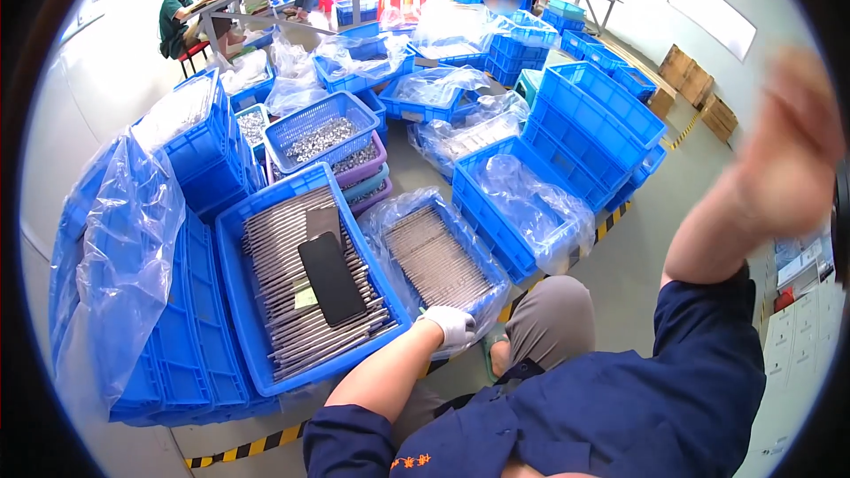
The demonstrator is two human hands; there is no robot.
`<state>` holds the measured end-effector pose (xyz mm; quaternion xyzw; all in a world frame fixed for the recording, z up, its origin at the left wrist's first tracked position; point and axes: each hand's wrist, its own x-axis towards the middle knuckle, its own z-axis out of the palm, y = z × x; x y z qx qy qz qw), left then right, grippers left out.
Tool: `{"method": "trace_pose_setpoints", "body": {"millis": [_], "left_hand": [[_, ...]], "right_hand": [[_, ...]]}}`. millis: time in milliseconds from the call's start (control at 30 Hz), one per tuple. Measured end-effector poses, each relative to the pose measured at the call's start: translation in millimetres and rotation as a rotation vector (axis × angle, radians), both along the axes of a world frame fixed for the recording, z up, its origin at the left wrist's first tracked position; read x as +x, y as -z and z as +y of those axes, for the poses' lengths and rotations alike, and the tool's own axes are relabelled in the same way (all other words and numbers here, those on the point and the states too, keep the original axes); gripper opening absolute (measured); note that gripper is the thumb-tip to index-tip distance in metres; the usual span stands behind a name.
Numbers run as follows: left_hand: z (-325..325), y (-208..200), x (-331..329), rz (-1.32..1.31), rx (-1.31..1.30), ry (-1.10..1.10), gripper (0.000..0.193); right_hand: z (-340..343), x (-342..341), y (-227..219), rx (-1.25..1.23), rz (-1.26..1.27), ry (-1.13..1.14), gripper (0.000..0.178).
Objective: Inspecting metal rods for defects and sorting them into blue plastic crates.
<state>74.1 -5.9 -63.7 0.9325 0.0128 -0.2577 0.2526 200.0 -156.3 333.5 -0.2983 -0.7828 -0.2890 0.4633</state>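
Note:
My left hand [452,326], in a white glove, is low beside the right front corner of a blue crate [243,336] and the plastic-lined crate [498,296] next to it. Its fingers are curled out of clear sight, so what they hold, if anything, cannot be told. Rows of grey metal rods [283,301] fill the first crate. On top of them lie a black phone [333,279], a dark flat piece [322,223] and a pale slip of paper [305,296]. More thin rods [438,257] fill the lined crate. Bare and smeared by motion, my right hand [792,146] is raised far right.
Stacked blue crates [575,133] stand right of the rods, others under plastic film [124,239] at left. A blue basket [323,128] of small metal parts sits behind. Striped floor tape [257,449] runs close by. People [177,13] are farther back.

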Motion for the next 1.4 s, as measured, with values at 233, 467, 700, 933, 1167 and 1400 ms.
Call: {"method": "trace_pose_setpoints", "body": {"millis": [233, 467, 700, 933, 1167, 1400], "left_hand": [[-5.8, 23.2, 7.8, -0.014, 0.064, 0.004, 0.037], [-11.7, 61.7, 15.0, -0.018, 0.118, 0.062, 0.036], [-6.0, 106.6, 66.9, -0.195, 0.077, -0.767, 0.025], [72.7, 197.4, 142.1, -0.251, 0.309, -0.855, 0.036], [163.3, 247.2, 183.8, -0.113, 0.421, -0.756, 0.051], [191.6, 290.0, 207.9, -0.138, 0.504, -0.718, 0.065]], "right_hand": [[107.1, 59.1, 241.3, -1.127, 1.826, -0.062, 0.028], [46.3, -17.5, 394.0, -1.794, 1.798, -0.177, 0.032], [29.2, 20.6, 345.4, -1.548, 1.074, -0.447, 0.021], [31.7, 95.1, 328.2, -1.608, 1.339, -0.643, 0.018], [75.5, 138.7, 351.4, -1.752, 1.500, -0.658, 0.019], [123.6, 166.3, 381.2, -1.822, 1.574, -0.753, 0.019]]}}
